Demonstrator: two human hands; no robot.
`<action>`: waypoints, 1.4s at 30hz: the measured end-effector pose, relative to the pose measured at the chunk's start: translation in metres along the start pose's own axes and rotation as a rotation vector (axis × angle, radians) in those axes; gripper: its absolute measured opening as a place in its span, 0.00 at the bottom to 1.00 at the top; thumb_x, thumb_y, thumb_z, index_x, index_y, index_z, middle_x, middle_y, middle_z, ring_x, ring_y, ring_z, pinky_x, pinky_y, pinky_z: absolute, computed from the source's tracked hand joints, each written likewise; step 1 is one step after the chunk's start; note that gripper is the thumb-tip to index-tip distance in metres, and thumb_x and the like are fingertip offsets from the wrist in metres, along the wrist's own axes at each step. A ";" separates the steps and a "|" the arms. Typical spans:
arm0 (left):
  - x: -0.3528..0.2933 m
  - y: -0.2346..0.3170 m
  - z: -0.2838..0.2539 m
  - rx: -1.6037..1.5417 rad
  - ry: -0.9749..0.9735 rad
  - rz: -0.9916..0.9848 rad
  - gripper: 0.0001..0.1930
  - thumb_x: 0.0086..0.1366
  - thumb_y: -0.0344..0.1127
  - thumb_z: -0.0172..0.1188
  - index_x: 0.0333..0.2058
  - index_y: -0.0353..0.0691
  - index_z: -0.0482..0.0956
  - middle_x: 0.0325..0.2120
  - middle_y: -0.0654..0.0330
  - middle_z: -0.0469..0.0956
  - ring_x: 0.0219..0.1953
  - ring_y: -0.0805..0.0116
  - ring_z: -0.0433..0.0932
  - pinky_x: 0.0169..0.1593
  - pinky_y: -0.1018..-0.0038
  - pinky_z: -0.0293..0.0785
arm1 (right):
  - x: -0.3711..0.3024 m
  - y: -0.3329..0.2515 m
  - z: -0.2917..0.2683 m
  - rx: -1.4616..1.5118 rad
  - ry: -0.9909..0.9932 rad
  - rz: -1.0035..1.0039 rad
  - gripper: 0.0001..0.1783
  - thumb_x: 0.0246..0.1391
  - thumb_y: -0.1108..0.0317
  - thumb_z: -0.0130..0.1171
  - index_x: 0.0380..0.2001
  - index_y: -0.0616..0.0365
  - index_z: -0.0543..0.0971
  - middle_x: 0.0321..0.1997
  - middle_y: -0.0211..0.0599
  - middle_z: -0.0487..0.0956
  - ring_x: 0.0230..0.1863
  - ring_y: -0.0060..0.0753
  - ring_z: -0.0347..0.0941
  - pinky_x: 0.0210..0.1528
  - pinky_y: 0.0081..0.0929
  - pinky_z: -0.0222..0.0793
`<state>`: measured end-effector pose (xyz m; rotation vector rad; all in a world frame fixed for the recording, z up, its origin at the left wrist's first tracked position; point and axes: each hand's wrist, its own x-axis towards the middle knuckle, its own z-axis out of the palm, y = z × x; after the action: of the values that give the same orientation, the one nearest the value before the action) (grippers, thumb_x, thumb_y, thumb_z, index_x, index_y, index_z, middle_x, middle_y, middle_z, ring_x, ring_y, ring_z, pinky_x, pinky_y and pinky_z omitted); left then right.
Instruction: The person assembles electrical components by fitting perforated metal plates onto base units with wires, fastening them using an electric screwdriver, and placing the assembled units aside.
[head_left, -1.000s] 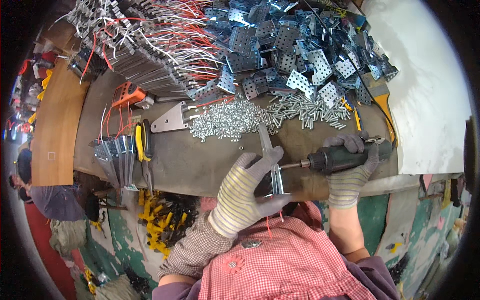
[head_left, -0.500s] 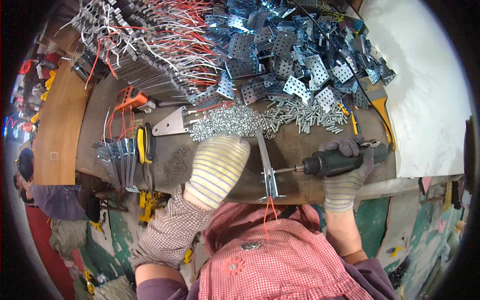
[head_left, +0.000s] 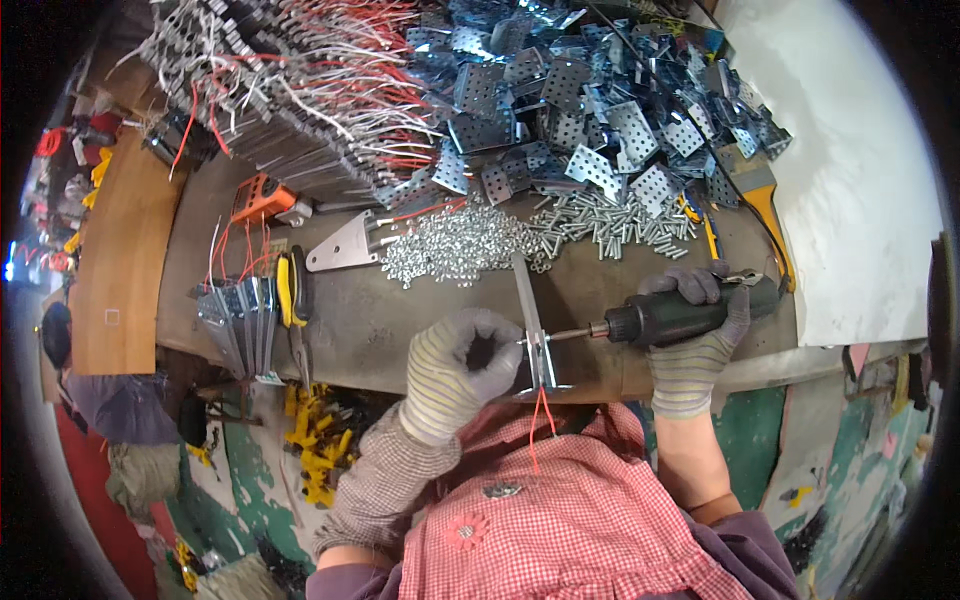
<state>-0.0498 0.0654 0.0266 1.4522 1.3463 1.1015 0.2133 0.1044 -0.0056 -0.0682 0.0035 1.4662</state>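
Observation:
My right hand [head_left: 694, 372], in a striped grey glove, is wrapped round a black electric screwdriver [head_left: 672, 322]. Its bit points left and meets the side of a slim metal bracket assembly [head_left: 531, 312], which stands at the bench's near edge with red wires hanging below it. On the opposite side, my left hand [head_left: 448, 372], gloved too, has thumb and forefinger pinched at the small screw end sticking out of the assembly. Whatever sits between those fingertips is too small to make out. Beyond the left hand lies a heap of small nuts [head_left: 455, 245], with a pile of screws [head_left: 622, 228] to its right.
Perforated metal plates [head_left: 560, 90] are heaped at the back. Stacked heating elements with red and white wires [head_left: 300, 110] fill the back left. Yellow-handled pliers [head_left: 291, 290], an orange meter [head_left: 262, 198], wired brackets [head_left: 240, 325] and a brush [head_left: 762, 208] lie around.
My left hand has come from the nut heap down and toward me, to the left side of the bracket assembly. My right hand and the electric screwdriver have hardly moved.

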 end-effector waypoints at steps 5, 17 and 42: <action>-0.001 -0.014 0.009 0.040 0.098 0.071 0.08 0.60 0.27 0.73 0.38 0.39 0.86 0.29 0.64 0.86 0.29 0.78 0.81 0.36 0.77 0.79 | 0.003 -0.005 -0.009 -0.043 -0.036 -0.015 0.17 0.58 0.56 0.73 0.46 0.43 0.78 0.33 0.17 0.69 0.40 0.23 0.68 0.60 0.41 0.66; 0.008 -0.009 0.016 0.185 0.121 0.349 0.05 0.62 0.28 0.70 0.35 0.39 0.82 0.29 0.58 0.82 0.28 0.62 0.82 0.33 0.68 0.77 | 0.001 -0.002 -0.008 -0.061 -0.040 -0.024 0.17 0.58 0.54 0.72 0.46 0.42 0.78 0.33 0.18 0.69 0.39 0.24 0.68 0.60 0.40 0.66; 0.017 -0.018 0.021 0.381 0.074 0.568 0.04 0.71 0.31 0.60 0.36 0.38 0.77 0.27 0.54 0.76 0.27 0.52 0.77 0.33 0.60 0.75 | 0.005 0.009 0.005 -0.169 0.062 -0.001 0.15 0.65 0.53 0.69 0.46 0.42 0.75 0.33 0.16 0.66 0.38 0.21 0.66 0.55 0.36 0.68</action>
<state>-0.0328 0.0834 0.0051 2.1835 1.2719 1.3027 0.2047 0.1106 -0.0012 -0.2512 -0.0697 1.4603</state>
